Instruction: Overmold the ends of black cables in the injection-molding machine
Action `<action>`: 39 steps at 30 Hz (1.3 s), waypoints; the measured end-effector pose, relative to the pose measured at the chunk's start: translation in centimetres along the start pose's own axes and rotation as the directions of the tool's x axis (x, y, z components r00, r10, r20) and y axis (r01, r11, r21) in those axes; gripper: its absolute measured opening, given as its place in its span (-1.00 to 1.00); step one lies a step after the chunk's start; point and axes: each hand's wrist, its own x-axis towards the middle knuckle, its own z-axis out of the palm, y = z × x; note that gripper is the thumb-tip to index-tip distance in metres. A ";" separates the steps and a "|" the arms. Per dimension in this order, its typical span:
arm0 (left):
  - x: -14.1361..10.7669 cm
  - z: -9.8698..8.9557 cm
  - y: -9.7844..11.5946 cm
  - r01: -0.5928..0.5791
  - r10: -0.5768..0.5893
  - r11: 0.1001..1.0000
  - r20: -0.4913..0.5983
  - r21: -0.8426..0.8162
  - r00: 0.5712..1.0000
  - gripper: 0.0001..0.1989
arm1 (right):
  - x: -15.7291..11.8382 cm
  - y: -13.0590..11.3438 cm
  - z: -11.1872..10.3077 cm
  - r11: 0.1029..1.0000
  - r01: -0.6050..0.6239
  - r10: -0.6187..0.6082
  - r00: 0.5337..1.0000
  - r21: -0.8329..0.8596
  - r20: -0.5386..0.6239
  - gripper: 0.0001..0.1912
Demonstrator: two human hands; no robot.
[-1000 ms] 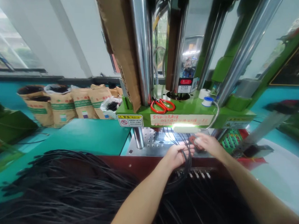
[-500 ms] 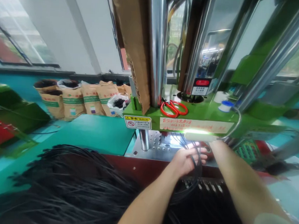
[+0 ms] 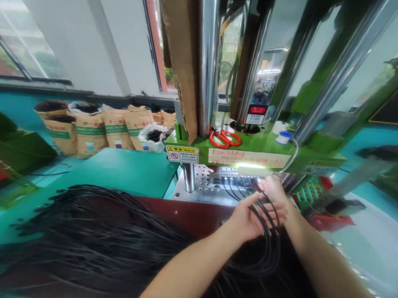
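My left hand is turned palm up, its fingers curled around several black cables that hang below it in a loop. Other lengths of those cables run from the hand into the metal mold on the press bed. My right hand reaches in beyond the left, under the lit white lamp. Its fingertips are pinched at a black cable by the mold's right part; they are partly hidden by cables and blurred.
A big heap of black cables lies at the left. Red-handled scissors and a blue-and-white spool sit on the green press plate. Chrome columns rise above. Paper sacks stand by the wall.
My right hand has come into view by the mold's right side. My left hand has shifted slightly, and the cables now spread more clearly toward the mold. The camera view has turned a little.
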 end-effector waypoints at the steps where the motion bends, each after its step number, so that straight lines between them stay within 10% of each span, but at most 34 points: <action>1: -0.3 0.4 -0.7 -0.014 0.013 1.000 -0.038 -0.017 0.999 -0.72 | -0.7 0.0 -0.1 0.999 0.016 -0.015 1.000 0.028 -0.014 -0.74; 10: -4.4 1.4 -3.6 -0.062 0.053 0.997 -0.197 -0.038 0.979 -0.78 | -4.2 -1.1 0.4 0.984 0.104 -0.076 0.980 0.146 -0.186 -0.81; 23: -11.8 -1.3 -9.0 0.134 -0.140 0.981 0.031 0.142 0.990 -0.76 | -7.3 -1.8 0.5 0.997 0.034 -0.021 0.985 0.071 -0.172 -0.85; 27: -13.0 -1.4 -9.6 -0.007 0.000 0.984 0.039 0.178 0.999 -0.73 | -6.8 -0.8 -0.5 0.999 0.029 -0.027 0.986 0.015 -0.165 -0.84; 35: -12.6 -1.8 -8.7 -0.113 0.116 0.981 -0.010 0.155 0.993 -0.73 | -7.2 0.7 -5.8 0.987 -0.114 0.126 0.986 -0.115 0.106 -0.68; 39: -11.5 -1.4 -8.1 -0.227 0.248 0.963 -0.148 0.147 0.957 -0.69 | -6.1 1.3 -8.6 0.897 0.012 0.139 0.941 -0.442 0.308 -0.67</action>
